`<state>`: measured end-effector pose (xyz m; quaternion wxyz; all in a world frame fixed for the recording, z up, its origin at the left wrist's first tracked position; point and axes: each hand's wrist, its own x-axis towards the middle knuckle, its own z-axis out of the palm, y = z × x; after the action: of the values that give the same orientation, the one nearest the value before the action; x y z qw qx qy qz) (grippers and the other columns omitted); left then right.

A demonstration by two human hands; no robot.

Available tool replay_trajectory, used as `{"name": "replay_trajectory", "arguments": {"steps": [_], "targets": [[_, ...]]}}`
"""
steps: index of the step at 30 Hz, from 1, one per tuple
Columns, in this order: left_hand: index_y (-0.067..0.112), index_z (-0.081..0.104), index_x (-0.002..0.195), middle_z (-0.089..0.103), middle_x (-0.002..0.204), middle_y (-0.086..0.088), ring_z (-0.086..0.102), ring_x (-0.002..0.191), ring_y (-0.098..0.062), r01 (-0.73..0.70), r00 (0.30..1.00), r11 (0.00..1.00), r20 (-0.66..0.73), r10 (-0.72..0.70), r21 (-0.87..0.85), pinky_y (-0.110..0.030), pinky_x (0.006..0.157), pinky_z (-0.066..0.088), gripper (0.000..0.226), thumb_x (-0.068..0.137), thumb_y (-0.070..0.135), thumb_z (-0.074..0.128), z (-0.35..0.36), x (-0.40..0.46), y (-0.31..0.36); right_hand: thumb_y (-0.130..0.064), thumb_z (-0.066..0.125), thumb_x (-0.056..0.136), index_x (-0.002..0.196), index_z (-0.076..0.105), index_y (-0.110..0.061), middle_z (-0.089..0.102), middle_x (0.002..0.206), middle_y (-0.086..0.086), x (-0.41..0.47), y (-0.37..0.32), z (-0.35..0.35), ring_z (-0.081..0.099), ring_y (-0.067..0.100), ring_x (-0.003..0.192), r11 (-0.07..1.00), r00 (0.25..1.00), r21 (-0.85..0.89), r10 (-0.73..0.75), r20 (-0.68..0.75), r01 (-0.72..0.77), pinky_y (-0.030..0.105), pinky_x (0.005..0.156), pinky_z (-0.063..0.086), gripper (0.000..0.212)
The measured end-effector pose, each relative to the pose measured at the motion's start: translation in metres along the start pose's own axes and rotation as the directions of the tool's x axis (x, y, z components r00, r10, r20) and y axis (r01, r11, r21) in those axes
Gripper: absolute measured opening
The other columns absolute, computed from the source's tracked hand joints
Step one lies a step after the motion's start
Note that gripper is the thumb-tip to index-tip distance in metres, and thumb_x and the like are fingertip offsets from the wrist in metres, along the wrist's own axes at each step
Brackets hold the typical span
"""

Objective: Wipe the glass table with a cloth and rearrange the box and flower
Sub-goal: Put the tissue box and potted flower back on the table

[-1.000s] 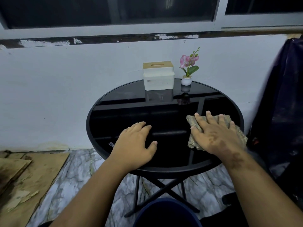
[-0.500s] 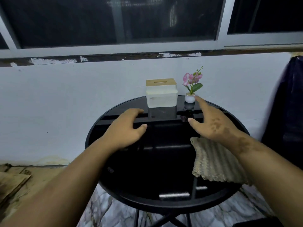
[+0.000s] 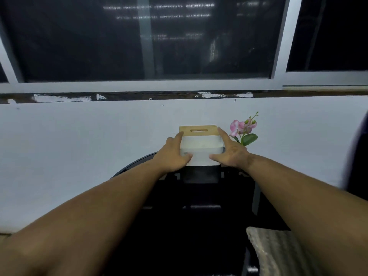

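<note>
At the far edge of the table [image 3: 127, 170], both hands clamp the box [image 3: 201, 148] from either side; left hand [image 3: 173, 154] has its thumb across the front face and fingers up the left wall, right hand [image 3: 229, 154] mirrors it, thumb in front, index finger reaching the wooden lid [image 3: 197, 130]; fingers look fairly straight, so this reads as a squeeze between palms more than a wrap-around hold; can't tell if the box is off the glass or sitting on it. Flower [image 3: 244, 129] stands just beside the right hand, its pot hidden behind the wrist; cloth [image 3: 268, 250] lies on the near right of the table, apart from both hands. Risks, as I judge them: smooth box walls plus a side-squeeze means it can slip if pressure is uneven; the lid may be loose and could shift under that index finger; right wrist swinging outward would likely knock the flower over, and it sits near the rim by the wall; setting the box down hard on glass is a chip risk.
</note>
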<state>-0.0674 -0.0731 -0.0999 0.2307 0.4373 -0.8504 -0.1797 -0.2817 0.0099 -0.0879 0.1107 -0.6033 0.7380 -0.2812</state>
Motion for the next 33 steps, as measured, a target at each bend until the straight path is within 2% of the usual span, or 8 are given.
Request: {"name": "replay_trajectory", "arguments": {"steps": [1,3,6,10,12,16,30,33], "targets": [[0.032,0.009,0.155,0.036,0.147,-0.01,0.047,0.129,-0.03,0.007,1.0,1.0,0.003,-0.007,0.007,-0.043,0.108,0.04,0.087,0.087,0.055,0.058,0.003,0.008,-0.001,-0.04,0.073,0.084,0.154,0.001,-0.037,0.049,0.138,0.012,0.008,0.002,0.002,0.056,0.032,0.118,1.0,1.0,0.021,0.005,-0.004,-0.004,0.019,0.075,0.039,0.1],[0.032,0.007,0.156,0.037,0.146,-0.011,0.046,0.131,-0.03,0.01,1.0,1.0,0.007,-0.01,0.01,-0.042,0.109,0.038,0.089,0.087,0.055,0.059,0.009,0.021,-0.004,-0.042,0.077,0.079,0.154,0.006,-0.034,0.046,0.141,0.009,0.022,0.008,0.007,0.051,0.029,0.125,0.998,1.0,0.07,-0.002,-0.011,0.002,0.017,0.086,0.038,0.104],[0.03,0.011,0.155,0.042,0.147,-0.011,0.045,0.133,-0.029,-0.004,1.0,1.0,0.008,0.004,0.002,-0.04,0.11,0.037,0.088,0.087,0.054,0.061,0.017,0.034,-0.008,-0.048,0.082,0.071,0.153,0.013,-0.033,0.045,0.142,0.004,0.034,0.018,0.013,0.046,0.024,0.128,0.991,1.0,0.131,0.009,0.003,-0.009,0.025,0.102,0.033,0.109],[0.028,0.016,0.154,0.048,0.145,-0.008,0.049,0.129,-0.027,-0.019,0.999,0.998,-0.046,0.016,-0.058,-0.034,0.105,0.037,0.084,0.088,0.046,0.064,0.025,0.039,-0.012,-0.066,0.078,0.056,0.148,0.011,-0.047,0.048,0.142,0.002,0.037,0.03,0.023,0.052,0.024,0.124,0.979,0.999,0.201,0.025,-0.025,-0.019,0.038,0.11,0.038,0.115],[0.028,0.019,0.153,0.05,0.143,-0.008,0.051,0.125,-0.027,-0.028,0.997,0.996,-0.075,0.022,-0.079,-0.031,0.101,0.037,0.081,0.088,0.043,0.065,0.028,0.04,-0.013,-0.063,0.078,0.061,0.149,0.009,-0.046,0.046,0.144,0.005,0.036,0.028,0.025,0.051,0.027,0.125,0.979,0.999,0.202,0.015,-0.037,-0.007,0.038,0.111,0.036,0.113],[0.028,0.022,0.152,0.052,0.141,-0.007,0.052,0.124,-0.028,-0.017,0.995,0.992,-0.101,0.004,-0.126,-0.031,0.1,0.039,0.08,0.087,0.039,0.068,0.028,0.039,-0.011,-0.041,0.075,0.081,0.154,0.007,-0.032,0.043,0.145,0.01,0.034,0.022,0.027,0.046,0.03,0.128,0.987,0.998,0.16,0.026,-0.058,-0.017,0.021,0.097,0.028,0.1],[0.033,0.025,0.152,0.051,0.144,-0.002,0.053,0.123,-0.024,-0.066,0.981,0.993,-0.189,0.048,-0.093,-0.028,0.099,0.04,0.082,0.085,0.039,0.071,-0.039,-0.053,-0.013,-0.042,0.072,0.083,0.155,-0.002,-0.027,0.045,0.146,0.012,-0.049,-0.057,0.026,0.045,0.031,0.13,0.987,0.993,0.153,-0.027,-0.116,0.045,0.023,0.095,0.032,0.104],[0.035,0.025,0.151,0.051,0.145,-0.002,0.053,0.123,-0.025,-0.065,0.983,0.995,-0.178,0.049,-0.08,-0.025,0.096,0.039,0.082,0.084,0.04,0.072,-0.055,-0.088,-0.019,-0.043,0.072,0.084,0.155,-0.001,-0.027,0.045,0.145,0.012,-0.079,-0.075,0.034,0.045,0.03,0.13,0.984,0.993,0.168,-0.043,-0.109,0.061,0.02,0.089,0.029,0.103]]}}
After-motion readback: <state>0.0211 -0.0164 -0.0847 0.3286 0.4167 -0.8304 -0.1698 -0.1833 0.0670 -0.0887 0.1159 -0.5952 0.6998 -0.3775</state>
